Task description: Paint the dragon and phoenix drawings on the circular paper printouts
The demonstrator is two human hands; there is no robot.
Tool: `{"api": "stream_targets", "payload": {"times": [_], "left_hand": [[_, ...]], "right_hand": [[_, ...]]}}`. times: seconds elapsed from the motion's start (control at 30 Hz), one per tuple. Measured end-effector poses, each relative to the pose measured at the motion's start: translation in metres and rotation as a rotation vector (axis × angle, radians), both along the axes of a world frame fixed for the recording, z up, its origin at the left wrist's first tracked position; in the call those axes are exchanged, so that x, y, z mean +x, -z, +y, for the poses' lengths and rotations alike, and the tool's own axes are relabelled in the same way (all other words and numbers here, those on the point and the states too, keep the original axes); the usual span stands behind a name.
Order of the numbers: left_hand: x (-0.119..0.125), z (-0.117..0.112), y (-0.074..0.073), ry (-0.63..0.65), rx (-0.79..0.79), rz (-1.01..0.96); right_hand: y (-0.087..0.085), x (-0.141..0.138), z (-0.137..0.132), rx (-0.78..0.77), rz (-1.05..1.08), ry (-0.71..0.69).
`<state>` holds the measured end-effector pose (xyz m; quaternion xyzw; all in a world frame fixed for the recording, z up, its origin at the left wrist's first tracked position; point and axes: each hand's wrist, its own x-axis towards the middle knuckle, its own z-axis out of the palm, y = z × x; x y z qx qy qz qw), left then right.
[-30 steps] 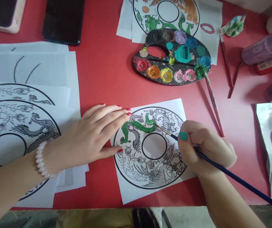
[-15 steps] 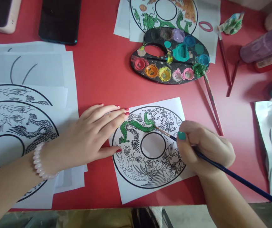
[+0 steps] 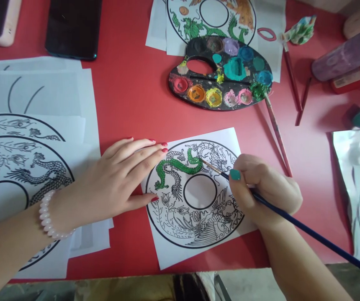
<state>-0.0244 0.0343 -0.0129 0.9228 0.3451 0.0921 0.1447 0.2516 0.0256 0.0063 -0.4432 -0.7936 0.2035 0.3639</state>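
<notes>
A printed sheet with a round dragon drawing (image 3: 195,234) lies on the red table (image 3: 136,96). Part of the dragon (image 3: 175,166) is painted green. My right hand (image 3: 264,190) is closed on a thin blue-handled paintbrush (image 3: 293,223), its tip touching the green dragon near the drawing's top. My left hand (image 3: 120,177) lies flat with fingers stretched, pressing the sheet's left edge; a pale bead bracelet (image 3: 50,217) is on its wrist.
A black palette (image 3: 220,77) with several paint wells sits behind the sheet, a brush (image 3: 276,129) leaning on it. More brushes (image 3: 293,79), paint bottles (image 3: 343,62), a partly coloured sheet (image 3: 211,19), stacked printed sheets (image 3: 26,138) at left, two phones (image 3: 71,27) at back.
The view has drifted so everything sits slightly further left. The brush tip has moved a little up along the green dragon. My left hand stays pressed on the sheet.
</notes>
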Motion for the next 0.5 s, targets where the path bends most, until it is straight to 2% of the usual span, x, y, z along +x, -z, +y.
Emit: {"api": "stream_targets", "payload": {"times": [0.5], "left_hand": [[0.0002,0.0003,-0.001,0.001,0.013,0.004]], "right_hand": [[-0.0026,-0.0052,0.0033,-0.028,0.037,-0.033]]}}
